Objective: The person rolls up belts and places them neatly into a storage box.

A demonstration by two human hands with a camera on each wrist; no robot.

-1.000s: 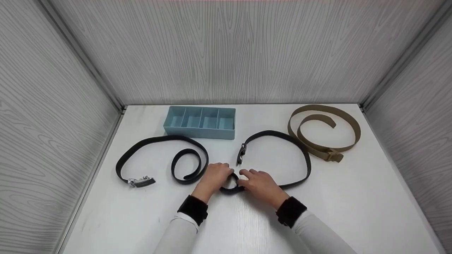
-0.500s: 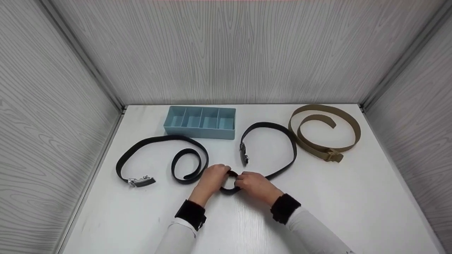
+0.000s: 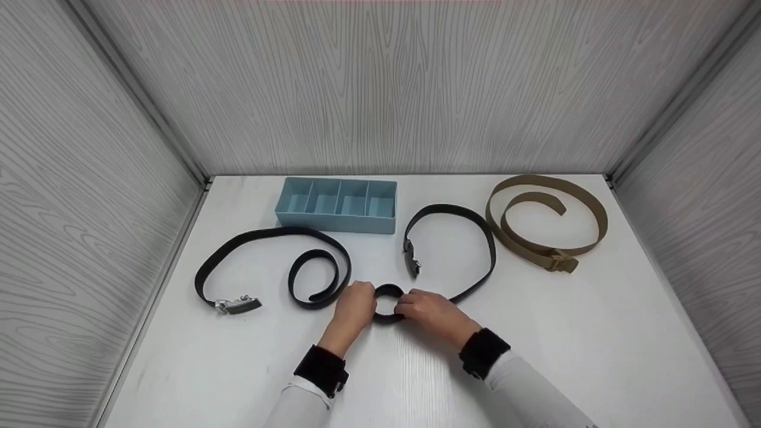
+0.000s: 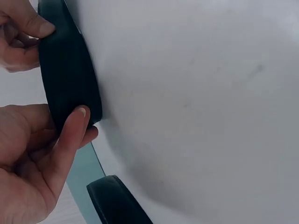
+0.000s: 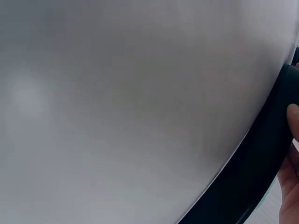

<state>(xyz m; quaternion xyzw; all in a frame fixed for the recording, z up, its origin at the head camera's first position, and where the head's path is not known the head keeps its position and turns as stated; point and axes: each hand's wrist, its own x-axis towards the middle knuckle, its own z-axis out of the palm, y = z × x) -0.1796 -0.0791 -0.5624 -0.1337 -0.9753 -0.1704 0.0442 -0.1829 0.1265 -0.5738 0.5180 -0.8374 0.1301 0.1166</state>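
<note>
A black belt (image 3: 491,238) lies in a wide curve in the middle of the table, its end rolled into a small ring between both hands. On the ring's left side my left hand (image 3: 357,306) pinches the strap; the left wrist view shows thumb and fingers on either side of the belt (image 4: 67,74). At the ring's right side my right hand (image 3: 437,312) pinches the strap, and the right wrist view has its thumb (image 5: 293,114) pressed on the band. The belt's metal buckle (image 3: 411,258) lies behind the ring. Parts of the ring are hidden by the fingers.
Left of the hands lies another black belt (image 3: 250,236) with a silver buckle, partly coiled. A tan belt (image 3: 597,208) lies loosely coiled at the back right, close to the middle belt. The blue divided box (image 3: 336,223) stands at the back, touching or nearly touching the left belt.
My right hand's fingers have closed onto the strap, and the ring now shows round between the hands. The belt's wide loop has drawn left and narrowed, its buckle turning. My left hand has shifted slightly left.
</note>
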